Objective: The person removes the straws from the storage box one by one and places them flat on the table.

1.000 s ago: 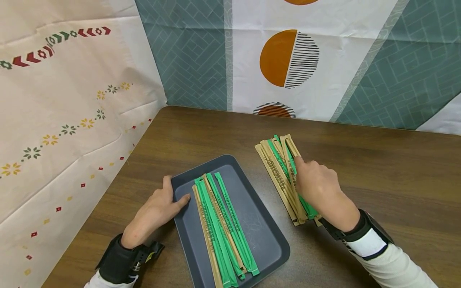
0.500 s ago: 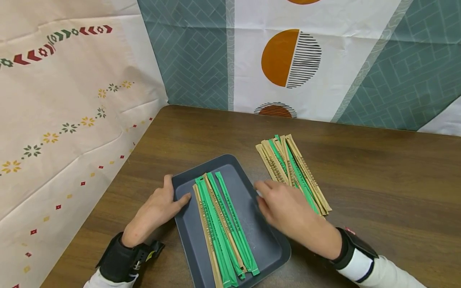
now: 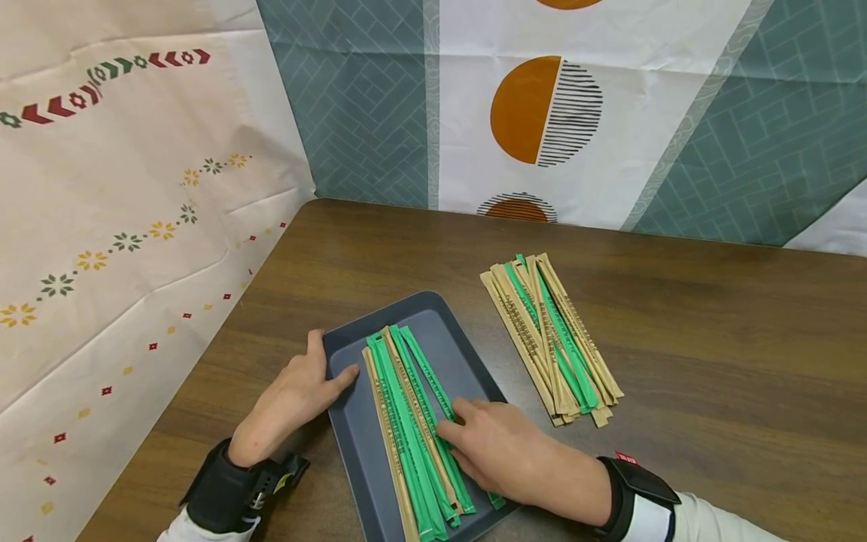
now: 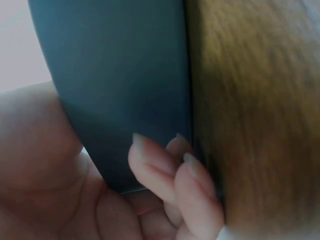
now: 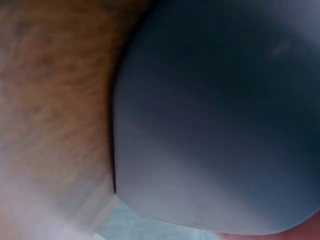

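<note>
Head view: right hand [image 3: 504, 455] nearer, its fingers bent over the rightmost green stick [image 3: 428, 369] in the tray [image 3: 450, 350], can't tell if pinching; stick's long axis runs under them, roughly along tray length; left hand [image 3: 298, 395] grips tray edge

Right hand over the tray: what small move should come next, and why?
I'd probably nudge the near end of the rightmost green packet left: it splays away from the neighbouring packets, the right hand is over it, and the left hand holds the tray.
</note>
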A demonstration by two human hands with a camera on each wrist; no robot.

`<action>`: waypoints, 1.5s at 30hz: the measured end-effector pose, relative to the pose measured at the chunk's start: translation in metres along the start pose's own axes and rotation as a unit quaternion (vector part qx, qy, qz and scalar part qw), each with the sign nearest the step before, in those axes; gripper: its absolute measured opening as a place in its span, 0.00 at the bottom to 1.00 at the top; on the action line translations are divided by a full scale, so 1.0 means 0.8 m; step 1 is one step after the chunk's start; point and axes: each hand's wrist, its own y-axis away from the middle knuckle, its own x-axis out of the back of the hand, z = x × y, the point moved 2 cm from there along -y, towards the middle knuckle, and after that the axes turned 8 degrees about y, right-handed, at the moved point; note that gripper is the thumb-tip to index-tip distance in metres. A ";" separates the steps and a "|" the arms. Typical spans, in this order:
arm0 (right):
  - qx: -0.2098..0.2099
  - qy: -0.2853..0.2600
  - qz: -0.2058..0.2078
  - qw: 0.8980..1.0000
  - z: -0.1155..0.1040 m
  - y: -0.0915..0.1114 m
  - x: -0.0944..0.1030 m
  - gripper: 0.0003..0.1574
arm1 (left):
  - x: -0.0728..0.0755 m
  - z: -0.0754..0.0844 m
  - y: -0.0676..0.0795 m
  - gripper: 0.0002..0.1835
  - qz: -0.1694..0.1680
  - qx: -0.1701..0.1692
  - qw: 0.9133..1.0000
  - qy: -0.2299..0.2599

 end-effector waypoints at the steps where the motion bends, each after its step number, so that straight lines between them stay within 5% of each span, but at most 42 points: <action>1: -0.005 -0.001 -0.006 1.000 0.000 0.000 0.000 0.07 | 0.000 0.000 0.000 0.41 0.000 0.000 1.000 -0.001; 8: -0.071 -0.024 -0.036 0.997 0.002 -0.002 0.001 0.12 | 0.000 0.000 0.001 0.41 0.003 -0.005 1.000 -0.005; 17: -0.086 -0.024 -0.022 0.996 0.003 -0.001 -0.001 0.13 | 0.000 0.000 0.002 0.39 0.005 -0.007 1.000 -0.004; 26: -0.092 -0.060 0.123 0.986 -0.001 0.002 0.007 0.16 | 0.000 -0.001 0.000 0.39 0.001 -0.003 1.000 -0.002; 36: -0.106 -0.051 0.140 0.983 0.010 0.006 0.027 0.28 | 0.000 0.000 0.000 0.41 0.001 -0.008 1.000 -0.005; 43: -0.123 -0.016 0.282 0.951 0.035 0.011 0.050 0.05 | 0.000 0.000 0.001 0.42 0.002 -0.006 1.000 -0.006; 45: -0.124 -0.005 0.313 0.941 0.042 0.014 0.056 0.09 | 0.000 0.000 0.001 0.41 -0.001 -0.006 1.000 -0.003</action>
